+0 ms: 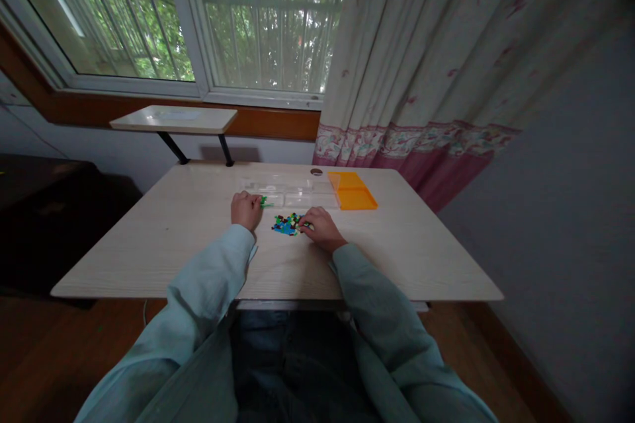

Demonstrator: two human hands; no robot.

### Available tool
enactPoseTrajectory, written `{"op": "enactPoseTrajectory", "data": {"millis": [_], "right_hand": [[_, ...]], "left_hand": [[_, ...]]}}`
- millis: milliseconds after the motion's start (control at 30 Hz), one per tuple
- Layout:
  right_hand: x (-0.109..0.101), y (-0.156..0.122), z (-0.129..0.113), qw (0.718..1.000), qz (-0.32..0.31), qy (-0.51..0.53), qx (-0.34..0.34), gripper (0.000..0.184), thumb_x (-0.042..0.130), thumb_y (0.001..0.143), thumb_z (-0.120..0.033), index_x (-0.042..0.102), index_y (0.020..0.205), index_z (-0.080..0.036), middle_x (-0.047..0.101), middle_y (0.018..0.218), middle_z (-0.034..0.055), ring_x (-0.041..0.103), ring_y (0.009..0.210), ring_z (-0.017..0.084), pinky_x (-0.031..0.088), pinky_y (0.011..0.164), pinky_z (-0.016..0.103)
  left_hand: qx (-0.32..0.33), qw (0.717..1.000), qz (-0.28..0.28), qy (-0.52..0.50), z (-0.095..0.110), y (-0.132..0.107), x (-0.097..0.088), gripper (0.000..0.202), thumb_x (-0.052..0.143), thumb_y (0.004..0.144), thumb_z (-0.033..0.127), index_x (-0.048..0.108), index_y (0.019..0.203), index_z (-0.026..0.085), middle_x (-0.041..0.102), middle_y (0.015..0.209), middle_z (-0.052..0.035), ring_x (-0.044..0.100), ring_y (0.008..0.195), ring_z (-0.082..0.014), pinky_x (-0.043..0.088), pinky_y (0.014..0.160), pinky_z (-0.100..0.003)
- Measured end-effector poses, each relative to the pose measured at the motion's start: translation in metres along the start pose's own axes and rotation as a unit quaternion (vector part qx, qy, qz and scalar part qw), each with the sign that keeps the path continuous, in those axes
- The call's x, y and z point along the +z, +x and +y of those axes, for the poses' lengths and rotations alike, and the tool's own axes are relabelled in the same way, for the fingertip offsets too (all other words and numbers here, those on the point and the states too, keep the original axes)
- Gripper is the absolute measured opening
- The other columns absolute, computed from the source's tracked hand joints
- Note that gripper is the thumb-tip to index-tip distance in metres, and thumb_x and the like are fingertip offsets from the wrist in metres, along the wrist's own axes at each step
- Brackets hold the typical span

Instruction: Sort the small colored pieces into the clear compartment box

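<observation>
A small pile of tiny coloured building bricks (pixel 284 225), blue, green, yellow and dark among them, lies on the table in front of me. My right hand (pixel 322 229) reaches to the pile's right edge, fingertips pinched together on or just above the bricks; what is between them is too small to tell. Left of the pile, my left hand (pixel 246 209) is closed with curled fingers at the near left corner of a clear plastic compartment box (pixel 298 199). Green pieces (pixel 264 201) show right beside its fingertips, in or at that corner compartment. Whether the left fingers grip anything is hidden.
An orange translucent tray or lid (pixel 358 198) lies at the box's right end. Behind the box is a dark round spot (pixel 316 172) on the pale wooden table (pixel 397 264). A small raised shelf (pixel 176 120) stands at the back left. A curtain (pixel 417 79) hangs behind the table.
</observation>
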State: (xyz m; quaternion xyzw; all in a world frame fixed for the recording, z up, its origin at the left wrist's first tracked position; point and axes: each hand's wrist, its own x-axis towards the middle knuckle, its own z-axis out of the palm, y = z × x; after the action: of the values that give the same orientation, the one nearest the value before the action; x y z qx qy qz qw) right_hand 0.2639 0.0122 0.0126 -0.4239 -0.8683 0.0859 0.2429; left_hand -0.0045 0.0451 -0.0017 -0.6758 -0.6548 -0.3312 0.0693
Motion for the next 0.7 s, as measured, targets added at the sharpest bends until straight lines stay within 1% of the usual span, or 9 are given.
{"op": "enactPoseTrajectory", "data": {"millis": [100, 267, 367, 467, 567, 700], "right_hand": [[0.000, 0.000, -0.002, 1.000, 0.003, 0.008, 0.004, 0.007, 0.069, 0.081, -0.025, 0.072, 0.084, -0.020, 0.063, 0.091, 0.0052, 0.050, 0.095, 0.020, 0.035, 0.086, 0.031], [0.001, 0.002, 0.000, 1.000, 0.010, 0.024, 0.012, 0.009, 0.067, 0.083, -0.027, 0.071, 0.082, -0.019, 0.063, 0.090, 0.0053, 0.052, 0.094, 0.019, 0.036, 0.086, 0.031], [0.003, 0.003, 0.001, 0.996, 0.048, 0.060, 0.034, 0.009, 0.066, 0.083, -0.028, 0.069, 0.081, -0.019, 0.066, 0.088, 0.0047, 0.054, 0.092, 0.019, 0.037, 0.086, 0.032], [0.004, 0.004, 0.002, 0.980, 0.109, 0.139, 0.087, 0.013, 0.063, 0.082, -0.031, 0.067, 0.080, -0.019, 0.067, 0.084, 0.0035, 0.057, 0.087, 0.018, 0.041, 0.083, 0.031], [0.006, 0.006, 0.001, 0.949, 0.141, 0.244, 0.138, 0.020, 0.062, 0.079, -0.038, 0.065, 0.078, -0.019, 0.067, 0.079, 0.0021, 0.058, 0.077, 0.016, 0.045, 0.075, 0.029], [0.009, 0.010, 0.000, 0.913, 0.140, 0.345, 0.168, 0.029, 0.067, 0.070, -0.046, 0.063, 0.073, -0.018, 0.064, 0.071, 0.0007, 0.057, 0.068, 0.014, 0.046, 0.067, 0.026]], "left_hand": [[-0.002, 1.000, 0.000, -0.001, 0.001, 0.000, -0.001, 0.037, 0.043, 0.091, 0.038, 0.075, 0.097, 0.021, 0.060, 0.082, -0.0108, 0.050, 0.086, -0.0264, 0.038, 0.082, -0.040], [-0.007, 1.000, 0.001, -0.004, 0.000, 0.000, -0.002, 0.037, 0.042, 0.092, 0.039, 0.075, 0.097, 0.021, 0.060, 0.081, -0.0109, 0.050, 0.085, -0.0262, 0.038, 0.081, -0.039], [-0.004, 1.000, 0.010, -0.015, 0.001, 0.001, -0.003, 0.038, 0.043, 0.092, 0.039, 0.075, 0.097, 0.021, 0.059, 0.079, -0.0110, 0.050, 0.084, -0.0267, 0.039, 0.079, -0.039], [0.010, 0.999, 0.025, -0.046, 0.006, 0.000, -0.005, 0.037, 0.043, 0.093, 0.039, 0.075, 0.100, 0.021, 0.057, 0.078, -0.0101, 0.049, 0.084, -0.0265, 0.039, 0.079, -0.040], [0.072, 0.992, 0.019, -0.101, 0.021, -0.005, -0.007, 0.036, 0.042, 0.094, 0.038, 0.072, 0.105, 0.023, 0.057, 0.080, -0.0079, 0.050, 0.086, -0.0244, 0.040, 0.083, -0.039], [0.188, 0.967, -0.025, -0.172, 0.048, -0.015, -0.011, 0.033, 0.043, 0.095, 0.038, 0.071, 0.107, 0.024, 0.058, 0.082, -0.0065, 0.051, 0.087, -0.0212, 0.040, 0.084, -0.037]]}}
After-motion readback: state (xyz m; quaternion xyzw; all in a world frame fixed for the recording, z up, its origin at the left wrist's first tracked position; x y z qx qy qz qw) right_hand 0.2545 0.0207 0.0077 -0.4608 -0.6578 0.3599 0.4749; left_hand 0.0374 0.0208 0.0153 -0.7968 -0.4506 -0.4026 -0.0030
